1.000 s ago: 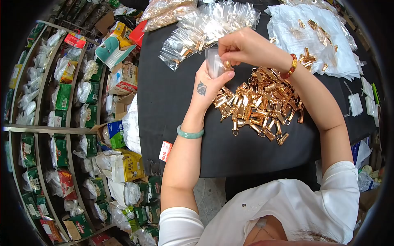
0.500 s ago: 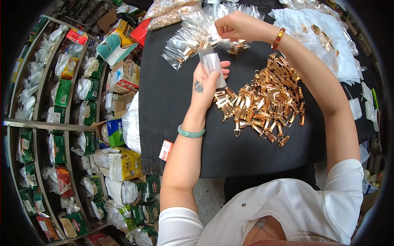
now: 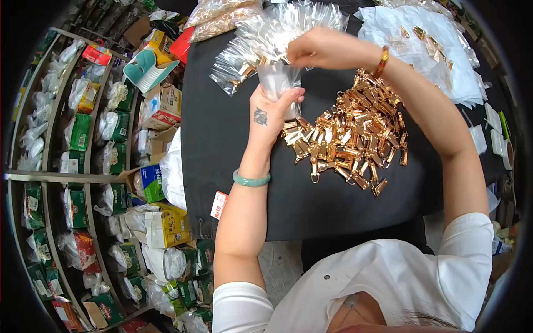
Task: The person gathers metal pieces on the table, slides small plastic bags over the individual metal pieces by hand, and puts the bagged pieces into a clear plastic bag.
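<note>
My left hand (image 3: 270,108) is closed round a clear plastic bag (image 3: 275,80), thumb across its front and the bag's upper edge pointing away from me. Just above and right of that bag, my right hand (image 3: 312,50) is bent over with its fingers curled in. Motion blurs it slightly, and whatever its fingertips hold, if anything, is hidden. A loose pile of gold-coloured metal clips (image 3: 355,130) lies on the black tabletop right of my left hand. Behind both hands is a heap of filled clear bags (image 3: 244,55), some with gold clips showing inside.
Large bags of gold parts (image 3: 222,22) stand at the table's far edge. At the far right lie white plastic sheets (image 3: 383,33) with several clips on them. A shelf rack (image 3: 72,176) packed with boxes and bags fills the left side. A red-and-white tag (image 3: 219,205) hangs at the table's left edge.
The bag in my left hand shows wider and flatter than before. My right hand has come down a little closer to its top. The whole view has shifted slightly.
</note>
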